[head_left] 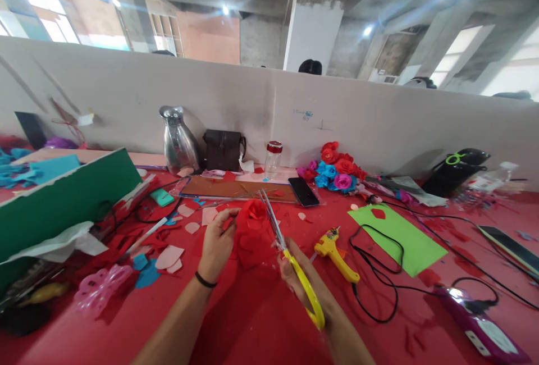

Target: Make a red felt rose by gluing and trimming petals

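My left hand [219, 241], with a dark band at the wrist, has its thumb and fingertips closed at the left edge of a red paper flower [255, 213]. More red paper [252, 250] hangs below the bloom and blends into the red table. My right hand [297, 275] is wrapped around a pair of scissors [301, 281] with yellow handles. Their metal blades point up and away, just right of the flower, slightly apart at the tips. A yellow glue gun [337, 254] lies to the right of my right hand.
Paper flowers [337, 168] are bunched at the back beside a phone [306, 192]. A metal jug [179, 140], dark bag [224, 150] and glass jar [273, 158] stand along the partition. Black cords cross green paper [398, 238] toward a purple power strip [482, 325]. Paper scraps [169, 256] litter the left.
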Motion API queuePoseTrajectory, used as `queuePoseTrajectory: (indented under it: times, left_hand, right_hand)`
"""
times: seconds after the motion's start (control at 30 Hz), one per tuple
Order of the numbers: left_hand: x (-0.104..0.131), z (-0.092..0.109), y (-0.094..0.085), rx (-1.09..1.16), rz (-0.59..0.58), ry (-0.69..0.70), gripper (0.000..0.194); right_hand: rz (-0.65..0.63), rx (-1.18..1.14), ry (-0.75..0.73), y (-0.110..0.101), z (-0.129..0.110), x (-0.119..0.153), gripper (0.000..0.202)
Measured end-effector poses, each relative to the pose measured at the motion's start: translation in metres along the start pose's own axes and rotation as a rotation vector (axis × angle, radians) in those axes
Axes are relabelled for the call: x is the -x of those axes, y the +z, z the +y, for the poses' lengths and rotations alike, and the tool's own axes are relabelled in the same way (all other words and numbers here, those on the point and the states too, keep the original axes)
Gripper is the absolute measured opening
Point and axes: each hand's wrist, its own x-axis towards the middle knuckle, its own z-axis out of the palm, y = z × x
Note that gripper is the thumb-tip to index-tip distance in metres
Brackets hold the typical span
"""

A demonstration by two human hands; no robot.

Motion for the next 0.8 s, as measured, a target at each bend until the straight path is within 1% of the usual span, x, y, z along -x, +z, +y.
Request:
queuePoseTrajectory:
  times: [0.17, 0.33, 0.5, 0.6, 0.8]
  left_hand:
    - [-0.001, 0.0, -0.001, -0.05, 0.01, 0.029, 0.023]
    - [0.0, 0.005, 0.0, -0.038, 0.002, 0.009, 0.021]
    - [0.002, 0.01, 0.003, 0.102, -0.018, -0.058, 0.015]
    - [0.002, 0.013, 0.004, 0.18, -0.013, -0.085, 0.012]
    - [0.002, 0.013, 0.004, 0.276, -0.013, -0.152, 0.015]
  right_hand:
    - [0.012, 0.126, -0.006, -0.001, -0.008, -0.002, 0.044]
    - [0.002, 0.123, 0.002, -0.002, -0.008, -0.002, 0.048]
    - [-0.018, 0.036, -0.013, -0.001, -0.005, -0.001, 0.045]
    - [-0.031, -0.015, 0.015, -0.001, -0.006, -0.001, 0.042]
    - [-0.083, -0.036, 0.053, -0.001, -0.007, 0.0, 0.041]
